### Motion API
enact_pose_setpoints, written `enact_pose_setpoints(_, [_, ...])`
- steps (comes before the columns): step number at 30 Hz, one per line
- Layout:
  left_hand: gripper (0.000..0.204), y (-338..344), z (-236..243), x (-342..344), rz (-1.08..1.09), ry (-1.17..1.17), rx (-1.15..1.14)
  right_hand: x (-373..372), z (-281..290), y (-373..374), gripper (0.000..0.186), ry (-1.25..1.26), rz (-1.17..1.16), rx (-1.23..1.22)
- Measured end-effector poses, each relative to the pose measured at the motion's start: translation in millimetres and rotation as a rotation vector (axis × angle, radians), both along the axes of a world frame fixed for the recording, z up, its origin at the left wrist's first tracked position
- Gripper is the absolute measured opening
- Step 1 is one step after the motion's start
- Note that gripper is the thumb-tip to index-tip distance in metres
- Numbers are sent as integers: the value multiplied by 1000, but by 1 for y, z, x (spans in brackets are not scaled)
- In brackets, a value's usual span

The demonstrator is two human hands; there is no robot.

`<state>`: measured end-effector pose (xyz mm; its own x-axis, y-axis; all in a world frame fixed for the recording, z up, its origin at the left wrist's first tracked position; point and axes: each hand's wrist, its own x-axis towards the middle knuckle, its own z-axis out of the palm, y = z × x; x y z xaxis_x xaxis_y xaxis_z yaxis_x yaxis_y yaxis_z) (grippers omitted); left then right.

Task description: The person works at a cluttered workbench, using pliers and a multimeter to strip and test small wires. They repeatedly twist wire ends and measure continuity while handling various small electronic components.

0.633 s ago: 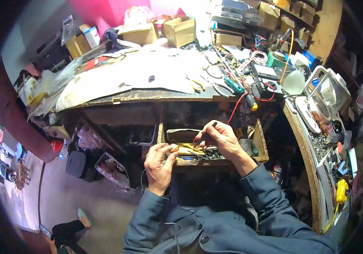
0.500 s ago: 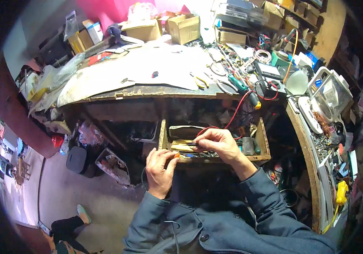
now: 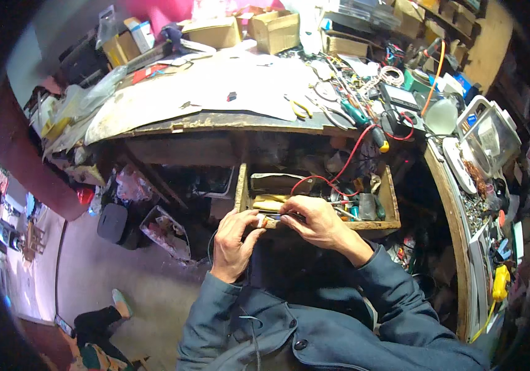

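Over the front edge of an open wooden drawer [image 3: 391, 195], my two hands are close together. My left hand [image 3: 232, 244] is closed, pinching a small pale part [image 3: 262, 220] between thumb and fingers; its kind is too small to tell. In my right hand [image 3: 319, 226], the fingers are pinched round a thin dark probe [image 3: 275, 216] whose tip points at that part. Whether they touch, I cannot tell. A red test lead [image 3: 356, 153] loops from the bench down to my right hand. A thin grey cord [image 3: 210, 247] hangs beside my left wrist.
The drawer holds yellow-handled tools [image 3: 269, 203] and a grey block [image 3: 367, 206]. On the bench above lie yellow-handled pliers [image 3: 302, 110], a green screwdriver [image 3: 354, 114] and a black meter [image 3: 399, 98]. A bin [image 3: 166, 234] stands on the floor at left; another person's foot [image 3: 121, 303] shows lower left.
My right hand has lowered and moved left, bringing the probe to the part in my left hand. The part looked orange before and pale now. The view has shifted slightly.
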<state>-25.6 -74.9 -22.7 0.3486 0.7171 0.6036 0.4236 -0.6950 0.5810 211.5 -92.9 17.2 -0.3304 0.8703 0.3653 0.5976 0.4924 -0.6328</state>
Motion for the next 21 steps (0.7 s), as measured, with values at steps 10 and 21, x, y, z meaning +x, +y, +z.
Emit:
enact_pose_setpoints(10, [33,9,9,0,-59,21,-122,-20,9,4,19,-272,-34,94])
enact_pose_setpoints(21, [21,17,2,0,-98,-21,-71,-29,15,9,16,-469,16,260])
